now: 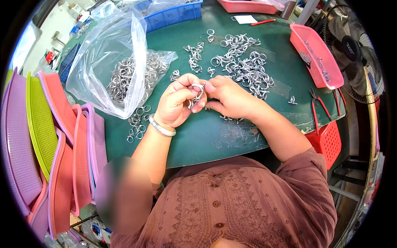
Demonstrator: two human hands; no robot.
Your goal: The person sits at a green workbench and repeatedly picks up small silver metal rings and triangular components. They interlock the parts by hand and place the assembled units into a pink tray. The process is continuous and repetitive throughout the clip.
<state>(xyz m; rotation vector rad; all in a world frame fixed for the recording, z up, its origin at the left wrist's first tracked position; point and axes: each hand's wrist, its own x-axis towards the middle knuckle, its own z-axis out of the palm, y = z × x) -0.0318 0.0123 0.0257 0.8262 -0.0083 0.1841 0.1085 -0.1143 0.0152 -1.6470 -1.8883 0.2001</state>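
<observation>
Pinching one metal ring clip (197,91) between them, left hand (178,103) and right hand (230,98) fingers clench it above the green table (206,136).

I log, on the green table (215,140): a clear bag (111,53) with metal rings inside; a loose heap of clamps (244,66); a pink basket (316,56) at the right edge; red pliers (316,109); a red pen (262,22) beside a white card (245,19); a blue crate (173,14). Stacked mesh trays (49,140) stand left; a fan (355,49) stands right.
</observation>
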